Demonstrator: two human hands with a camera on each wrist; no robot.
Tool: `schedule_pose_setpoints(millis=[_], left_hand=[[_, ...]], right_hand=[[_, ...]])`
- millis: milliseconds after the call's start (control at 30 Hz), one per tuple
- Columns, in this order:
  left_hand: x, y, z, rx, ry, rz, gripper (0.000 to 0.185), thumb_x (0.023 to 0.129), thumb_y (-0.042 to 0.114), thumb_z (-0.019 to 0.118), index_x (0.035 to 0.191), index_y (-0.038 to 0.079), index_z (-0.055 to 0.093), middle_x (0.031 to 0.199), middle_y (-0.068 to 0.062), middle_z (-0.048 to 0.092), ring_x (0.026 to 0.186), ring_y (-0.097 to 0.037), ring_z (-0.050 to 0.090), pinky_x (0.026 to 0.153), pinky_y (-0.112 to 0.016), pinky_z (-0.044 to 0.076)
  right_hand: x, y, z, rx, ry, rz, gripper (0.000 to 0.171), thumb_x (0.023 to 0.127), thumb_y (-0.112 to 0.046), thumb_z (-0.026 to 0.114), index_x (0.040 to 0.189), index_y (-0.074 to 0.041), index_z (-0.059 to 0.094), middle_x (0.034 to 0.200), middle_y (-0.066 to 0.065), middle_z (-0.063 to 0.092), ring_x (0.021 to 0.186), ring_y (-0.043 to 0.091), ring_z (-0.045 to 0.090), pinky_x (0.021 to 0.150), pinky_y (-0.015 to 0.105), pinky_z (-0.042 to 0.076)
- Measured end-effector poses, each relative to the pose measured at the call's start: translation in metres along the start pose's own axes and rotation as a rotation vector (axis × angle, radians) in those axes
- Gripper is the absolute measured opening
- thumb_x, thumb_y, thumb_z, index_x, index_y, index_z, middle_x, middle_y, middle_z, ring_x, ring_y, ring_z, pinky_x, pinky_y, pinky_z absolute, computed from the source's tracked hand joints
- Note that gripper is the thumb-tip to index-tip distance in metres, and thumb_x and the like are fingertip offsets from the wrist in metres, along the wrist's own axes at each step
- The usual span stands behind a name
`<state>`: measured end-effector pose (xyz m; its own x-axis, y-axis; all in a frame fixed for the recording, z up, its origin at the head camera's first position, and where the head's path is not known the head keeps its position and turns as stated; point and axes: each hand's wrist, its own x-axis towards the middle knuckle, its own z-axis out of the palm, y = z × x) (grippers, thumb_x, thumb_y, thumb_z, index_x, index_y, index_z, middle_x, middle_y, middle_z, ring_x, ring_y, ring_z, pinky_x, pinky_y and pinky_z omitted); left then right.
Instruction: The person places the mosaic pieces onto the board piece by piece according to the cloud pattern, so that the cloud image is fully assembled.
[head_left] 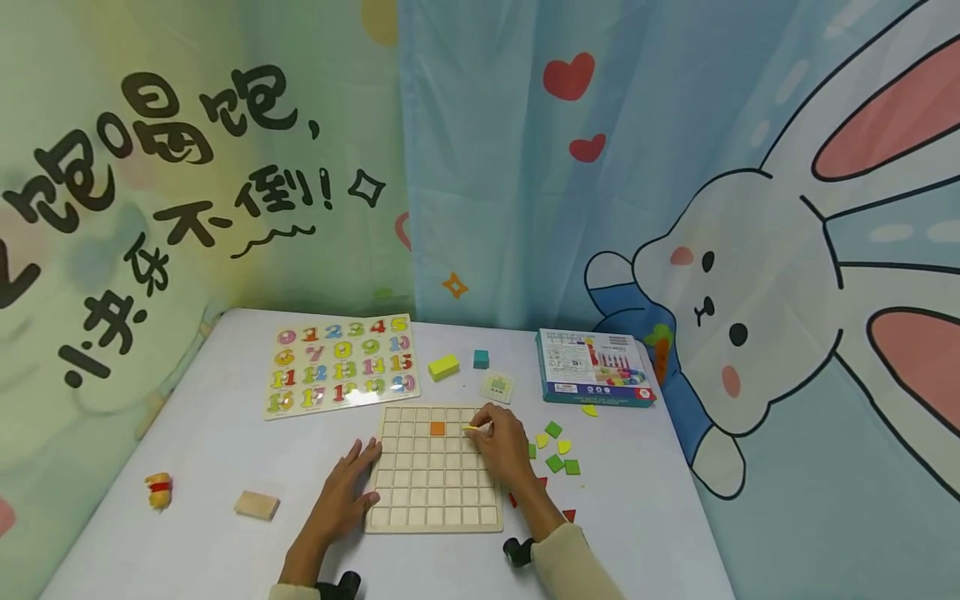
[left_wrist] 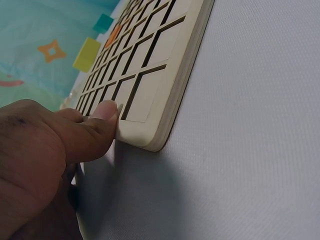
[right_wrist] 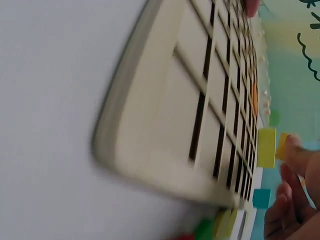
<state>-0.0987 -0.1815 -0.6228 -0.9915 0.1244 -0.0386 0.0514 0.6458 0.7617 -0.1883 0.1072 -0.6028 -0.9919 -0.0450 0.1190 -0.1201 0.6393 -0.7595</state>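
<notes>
A pale wooden grid board (head_left: pixel 431 492) lies flat on the white table, with one orange tile (head_left: pixel 437 428) set in a cell of its second row. My right hand (head_left: pixel 486 428) hovers over the board's far right corner and pinches a small yellow tile (head_left: pixel 471 428) just above a cell. In the right wrist view the yellow tile (right_wrist: pixel 282 145) shows at my fingertips (right_wrist: pixel 296 159) beyond the board (right_wrist: pixel 200 125). My left hand (head_left: pixel 360 477) lies flat on the table with straight fingers against the board's left edge. Its thumb (left_wrist: pixel 102 120) presses the board's corner (left_wrist: pixel 145 127).
A number puzzle (head_left: pixel 341 364) lies at the back left, a blue box (head_left: pixel 592 367) at the back right. Between them sit a yellow block (head_left: pixel 443 367), a teal cube (head_left: pixel 481 359) and a small card (head_left: pixel 497 387). Loose coloured tiles (head_left: pixel 555 462) lie right of the board. A wooden block (head_left: pixel 257 505) and small toy (head_left: pixel 159 490) lie left.
</notes>
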Motion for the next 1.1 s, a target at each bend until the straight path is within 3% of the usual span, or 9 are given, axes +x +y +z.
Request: schedule_pose_setpoints(millis=[167, 400, 600, 733, 933, 1100], left_hand=[[0.0, -0.001, 0.001, 0.004, -0.001, 0.001, 0.08, 0.085, -0.003, 0.08, 0.158, 0.007, 0.048, 0.17, -0.015, 0.04, 0.162, -0.048, 0.022, 0.133, -0.068, 0.016], [0.0, 0.001, 0.0, 0.006, -0.003, -0.002, 0.079, 0.086, -0.003, 0.079, 0.158, 0.007, 0.047, 0.17, -0.015, 0.039, 0.163, -0.047, 0.021, 0.134, -0.067, 0.015], [0.0, 0.002, 0.0, -0.001, -0.011, -0.016, 0.079, 0.087, -0.004, 0.078, 0.159, 0.007, 0.047, 0.171, -0.014, 0.037, 0.163, -0.046, 0.02, 0.134, -0.066, 0.014], [-0.001, 0.001, 0.0, 0.0, -0.012, -0.017, 0.079, 0.087, -0.004, 0.078, 0.159, 0.008, 0.047, 0.171, -0.014, 0.038, 0.163, -0.046, 0.02, 0.134, -0.066, 0.014], [0.0, 0.001, 0.0, 0.006, -0.008, -0.012, 0.079, 0.087, -0.004, 0.078, 0.159, 0.008, 0.047, 0.171, -0.014, 0.038, 0.163, -0.046, 0.021, 0.134, -0.066, 0.015], [0.0, 0.001, 0.0, 0.016, -0.002, -0.006, 0.079, 0.087, -0.004, 0.078, 0.159, 0.008, 0.047, 0.171, -0.015, 0.038, 0.163, -0.047, 0.022, 0.134, -0.067, 0.016]], right_hand=[[0.001, -0.003, 0.009, 0.051, 0.022, 0.009, 0.013, 0.092, -0.013, 0.083, 0.103, -0.018, 0.078, 0.09, -0.002, 0.069, 0.076, 0.007, 0.055, 0.065, 0.022, 0.046], [0.002, -0.011, 0.016, 0.046, 0.038, 0.049, 0.009, 0.094, -0.016, 0.081, 0.095, -0.021, 0.073, 0.088, -0.004, 0.075, 0.076, 0.008, 0.064, 0.067, 0.027, 0.05], [0.003, -0.017, 0.025, 0.015, 0.034, 0.078, 0.009, 0.093, -0.017, 0.083, 0.094, -0.017, 0.074, 0.089, -0.002, 0.074, 0.081, 0.014, 0.067, 0.066, 0.032, 0.051], [0.006, -0.019, 0.031, -0.019, 0.03, 0.093, 0.01, 0.091, -0.015, 0.084, 0.09, -0.015, 0.073, 0.08, -0.003, 0.071, 0.073, 0.012, 0.063, 0.061, 0.03, 0.049], [0.014, -0.021, 0.034, -0.097, 0.024, 0.05, 0.012, 0.088, -0.011, 0.084, 0.084, -0.017, 0.075, 0.072, -0.006, 0.069, 0.067, 0.009, 0.059, 0.054, 0.027, 0.045], [0.014, -0.022, 0.031, -0.122, -0.027, 0.033, 0.014, 0.086, -0.012, 0.087, 0.082, -0.019, 0.077, 0.076, -0.005, 0.069, 0.071, 0.011, 0.061, 0.057, 0.029, 0.048]])
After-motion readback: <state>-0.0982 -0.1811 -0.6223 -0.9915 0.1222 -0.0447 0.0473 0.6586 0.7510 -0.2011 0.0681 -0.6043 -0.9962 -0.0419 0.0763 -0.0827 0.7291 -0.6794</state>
